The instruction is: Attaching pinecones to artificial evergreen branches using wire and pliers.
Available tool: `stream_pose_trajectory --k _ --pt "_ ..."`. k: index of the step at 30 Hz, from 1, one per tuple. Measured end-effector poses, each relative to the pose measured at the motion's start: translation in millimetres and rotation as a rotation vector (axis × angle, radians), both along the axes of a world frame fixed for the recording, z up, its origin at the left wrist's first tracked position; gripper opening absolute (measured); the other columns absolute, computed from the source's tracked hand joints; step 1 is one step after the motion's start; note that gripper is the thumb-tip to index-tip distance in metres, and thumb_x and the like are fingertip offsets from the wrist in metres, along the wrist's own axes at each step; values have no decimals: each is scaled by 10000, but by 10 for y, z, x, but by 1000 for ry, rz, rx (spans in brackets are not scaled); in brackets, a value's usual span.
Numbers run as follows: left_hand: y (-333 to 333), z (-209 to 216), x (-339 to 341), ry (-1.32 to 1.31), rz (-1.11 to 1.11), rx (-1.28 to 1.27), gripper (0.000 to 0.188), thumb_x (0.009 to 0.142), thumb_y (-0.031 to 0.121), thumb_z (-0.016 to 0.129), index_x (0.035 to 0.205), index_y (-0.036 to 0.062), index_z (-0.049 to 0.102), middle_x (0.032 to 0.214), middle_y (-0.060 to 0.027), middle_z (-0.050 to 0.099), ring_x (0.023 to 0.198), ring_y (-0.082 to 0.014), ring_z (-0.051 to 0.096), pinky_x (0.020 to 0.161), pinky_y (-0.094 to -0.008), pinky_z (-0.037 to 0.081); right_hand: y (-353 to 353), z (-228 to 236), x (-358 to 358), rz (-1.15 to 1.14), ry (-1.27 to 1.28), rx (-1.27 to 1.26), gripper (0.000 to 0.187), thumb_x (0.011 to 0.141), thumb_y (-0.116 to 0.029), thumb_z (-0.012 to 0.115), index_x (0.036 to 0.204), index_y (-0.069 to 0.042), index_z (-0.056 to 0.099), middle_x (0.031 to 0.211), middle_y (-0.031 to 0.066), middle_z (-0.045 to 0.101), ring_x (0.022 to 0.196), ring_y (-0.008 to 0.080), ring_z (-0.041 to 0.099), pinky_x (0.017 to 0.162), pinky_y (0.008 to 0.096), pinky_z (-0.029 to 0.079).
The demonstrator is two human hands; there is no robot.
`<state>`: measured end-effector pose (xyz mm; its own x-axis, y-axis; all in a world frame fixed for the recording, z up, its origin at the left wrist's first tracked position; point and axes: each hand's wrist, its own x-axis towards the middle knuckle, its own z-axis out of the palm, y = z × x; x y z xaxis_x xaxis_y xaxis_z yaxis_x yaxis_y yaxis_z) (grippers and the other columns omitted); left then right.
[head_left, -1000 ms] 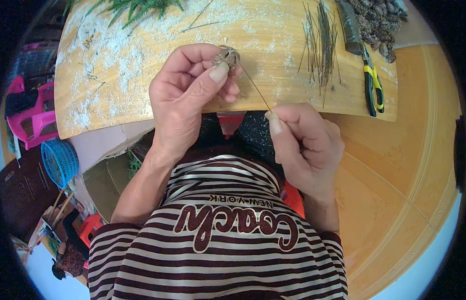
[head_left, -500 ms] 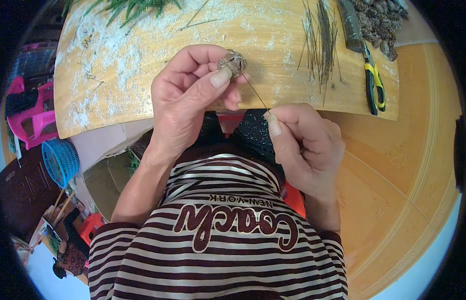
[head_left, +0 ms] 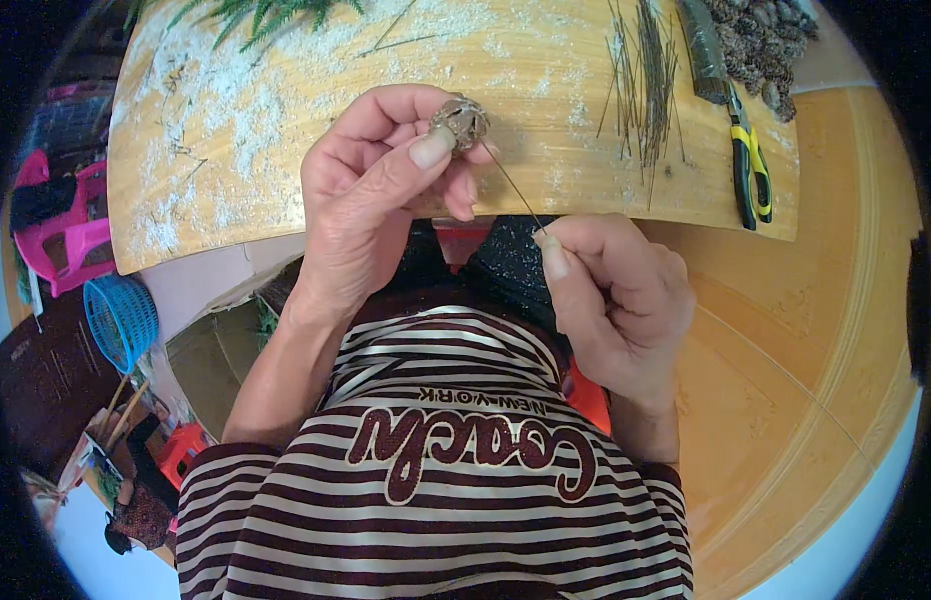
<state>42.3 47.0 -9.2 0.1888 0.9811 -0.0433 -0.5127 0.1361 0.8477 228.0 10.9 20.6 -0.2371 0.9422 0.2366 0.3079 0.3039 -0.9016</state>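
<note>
A small brown pine cone is pinched between the thumb and fingers of my left hand, above the near edge of the table. From the cone a thin dark wire slants down to the right. Its lower end sits between the thumb and forefinger of my right hand, which is just off the table edge. The wire looks straight and taut between both hands. Where it meets the cone is partly hidden by my left fingers.
Loose wires lie on the wooden table, which is dusted with white flakes. Yellow-and-black pliers, a dark wrapped bundle and heaped pine cones lie right. Green sprigs lie at the far left; a blue basket stands below.
The cone has turned slightly in my left fingers. My right hand has shifted a little down and right, still pinching the wire.
</note>
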Motion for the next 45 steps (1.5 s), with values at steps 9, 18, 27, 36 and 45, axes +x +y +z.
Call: stream_pose_trajectory --k 9,18,27,36,45 --pt "-10 -11 24 18 0 4 240 880 98 578 1066 -47 536 900 -135 642 653 -100 590 620 -212 500 20 0 -6 -6 -25 3 86 807 57 574 858 -1 612 503 -20 473 442 24 414 429 193 299" --pt "-37 -78 22 206 -10 103 301 836 118 628 1070 -37 521 943 -172 628 695 -147 598 610 -253 518 20 -51 -18 -20 3 5 78 815 50 572 863 0 610 523 -22 489 451 18 425 437 189 319" --pt "-82 -40 90 190 60 121 265 835 -12 616 1077 -60 519 881 -60 592 705 -76 554 666 -192 477 -13 -76 -17 -13 31 -64 72 842 42 548 882 6 596 542 -34 513 461 -1 428 437 172 316" --pt "-118 -73 100 131 -8 155 240 840 -5 599 1059 -51 513 868 -70 578 645 -69 525 498 -188 444 -3 -97 -71 -40 96 -134 57 866 25 532 891 11 581 525 -44 497 462 -7 423 429 170 310" --pt "-138 -93 137 122 -3 161 243 839 7 596 1061 -48 513 849 -68 572 633 -69 520 472 -192 436 -7 -125 -156 -126 235 -223 68 876 21 527 939 30 550 552 -43 498 484 5 430 452 158 326"
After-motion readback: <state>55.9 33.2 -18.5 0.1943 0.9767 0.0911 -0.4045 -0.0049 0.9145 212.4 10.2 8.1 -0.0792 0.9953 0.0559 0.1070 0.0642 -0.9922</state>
